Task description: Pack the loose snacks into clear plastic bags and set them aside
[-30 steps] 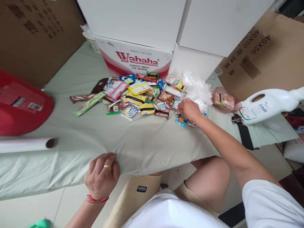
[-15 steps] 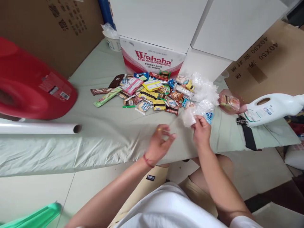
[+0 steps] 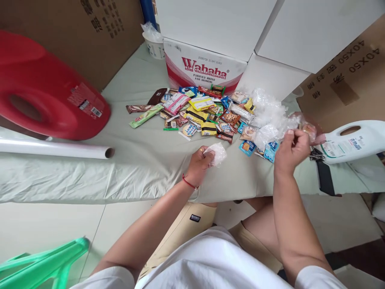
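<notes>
My left hand [image 3: 200, 162] is closed on a small crumpled clear plastic bag [image 3: 218, 155], held above the cloth in front of the snacks. To the right, my right hand [image 3: 292, 150] has thumb and fingers pinched together at the right end of a heap of clear plastic bags [image 3: 266, 110]. Clear plastic shows just behind those fingertips, but what they grip is hidden. A pile of wrapped snacks [image 3: 197, 116] in many colours lies left of the heap. Blue snack packets [image 3: 270, 151] lie beside my right hand.
A Wahaha carton [image 3: 204, 72] and white boxes [image 3: 210, 24] stand behind the snacks. On the left are a red jug [image 3: 57, 92] and a white roll [image 3: 57, 149]. A white bottle [image 3: 355, 140] and a black phone [image 3: 325, 178] lie right. A green stool [image 3: 51, 261] stands below.
The clear plastic bag that was in my right hand is now in my left. My right hand has moved right along the heap. The view has shifted slightly.
</notes>
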The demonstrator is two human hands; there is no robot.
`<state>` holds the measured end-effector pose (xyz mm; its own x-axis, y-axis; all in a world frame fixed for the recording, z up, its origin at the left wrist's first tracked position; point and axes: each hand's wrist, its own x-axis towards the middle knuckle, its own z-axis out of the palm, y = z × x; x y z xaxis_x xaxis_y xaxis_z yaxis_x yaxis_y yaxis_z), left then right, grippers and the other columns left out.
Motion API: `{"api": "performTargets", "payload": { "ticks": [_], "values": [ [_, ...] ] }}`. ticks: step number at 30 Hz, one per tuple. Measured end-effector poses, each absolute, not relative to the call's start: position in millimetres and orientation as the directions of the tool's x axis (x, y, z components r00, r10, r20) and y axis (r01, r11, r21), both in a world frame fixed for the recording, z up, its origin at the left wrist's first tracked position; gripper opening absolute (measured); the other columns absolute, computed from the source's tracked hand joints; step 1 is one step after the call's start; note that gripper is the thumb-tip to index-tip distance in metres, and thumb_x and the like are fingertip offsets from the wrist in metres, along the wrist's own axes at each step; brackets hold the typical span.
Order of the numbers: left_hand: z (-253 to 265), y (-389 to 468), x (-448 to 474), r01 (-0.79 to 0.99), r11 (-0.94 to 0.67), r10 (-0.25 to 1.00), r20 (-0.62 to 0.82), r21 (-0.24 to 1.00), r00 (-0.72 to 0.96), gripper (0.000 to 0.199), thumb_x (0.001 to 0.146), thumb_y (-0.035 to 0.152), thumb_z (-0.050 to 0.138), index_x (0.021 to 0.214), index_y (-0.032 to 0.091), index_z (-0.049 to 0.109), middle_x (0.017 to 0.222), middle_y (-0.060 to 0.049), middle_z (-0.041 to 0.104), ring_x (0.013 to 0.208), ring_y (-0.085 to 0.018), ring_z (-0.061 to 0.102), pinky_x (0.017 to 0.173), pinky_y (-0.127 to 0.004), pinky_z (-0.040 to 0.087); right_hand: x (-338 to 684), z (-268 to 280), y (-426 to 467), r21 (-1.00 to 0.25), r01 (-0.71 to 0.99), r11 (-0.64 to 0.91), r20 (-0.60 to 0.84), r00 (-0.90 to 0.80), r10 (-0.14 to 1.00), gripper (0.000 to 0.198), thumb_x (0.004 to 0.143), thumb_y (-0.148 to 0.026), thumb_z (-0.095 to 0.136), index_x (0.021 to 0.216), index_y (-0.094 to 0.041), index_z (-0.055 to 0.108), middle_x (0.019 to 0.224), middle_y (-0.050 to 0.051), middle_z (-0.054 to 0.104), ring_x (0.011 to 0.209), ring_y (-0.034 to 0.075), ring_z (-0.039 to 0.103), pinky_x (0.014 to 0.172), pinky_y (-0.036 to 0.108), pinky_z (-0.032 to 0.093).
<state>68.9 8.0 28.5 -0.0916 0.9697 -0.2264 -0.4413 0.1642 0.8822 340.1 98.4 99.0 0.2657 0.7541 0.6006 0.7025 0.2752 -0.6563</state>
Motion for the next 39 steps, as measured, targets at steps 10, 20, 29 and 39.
{"api": "performTargets", "payload": {
  "ticks": [10,20,29,39],
  "values": [
    [21,54,72,-0.371,0.197,0.980,-0.170,0.907,0.104,0.058,0.076,0.069,0.079,0.094,0.021,0.052,0.065,0.007,0.055,0.050,-0.008,0.046,0.047,-0.023,0.033,257,49,39,-0.586,0.573,0.572,0.399,-0.410,0.820,0.025,0.097,-0.034,0.063,0.119,-0.029,0.073,0.124,0.011,0.069,0.115,0.028,0.062,0.099,0.047,0.052],
    [13,51,71,-0.272,0.202,0.978,-0.178,0.941,0.111,0.045,0.074,0.049,0.085,0.097,0.018,0.062,0.082,0.001,0.064,0.065,-0.010,0.055,0.062,-0.025,0.043,237,7,55,-0.988,0.124,0.097,0.091,-0.057,0.994,0.027,0.089,-0.051,0.071,0.096,-0.025,0.071,0.085,0.000,0.071,0.075,0.018,0.060,0.072,0.031,0.049],
    [15,57,65,-0.298,0.126,0.992,-0.110,0.946,0.070,0.045,0.071,0.054,0.088,0.080,0.019,0.062,0.077,0.003,0.060,0.072,-0.012,0.052,0.072,-0.026,0.043,247,15,52,-0.989,-0.105,-0.105,-0.100,-0.050,0.994,0.027,0.080,-0.050,0.071,0.078,-0.024,0.061,0.065,-0.003,0.054,0.057,0.014,0.044,0.055,0.027,0.038],
    [18,55,60,-0.380,0.214,0.967,-0.138,0.900,0.216,0.050,0.063,0.047,0.096,0.076,0.018,0.057,0.080,0.002,0.057,0.076,-0.012,0.052,0.074,-0.026,0.043,253,20,47,-0.994,-0.104,0.015,0.017,-0.020,1.000,0.049,0.088,-0.069,0.062,0.107,-0.025,0.063,0.111,0.011,0.070,0.099,0.026,0.067,0.087,0.041,0.058]
  ]
}}
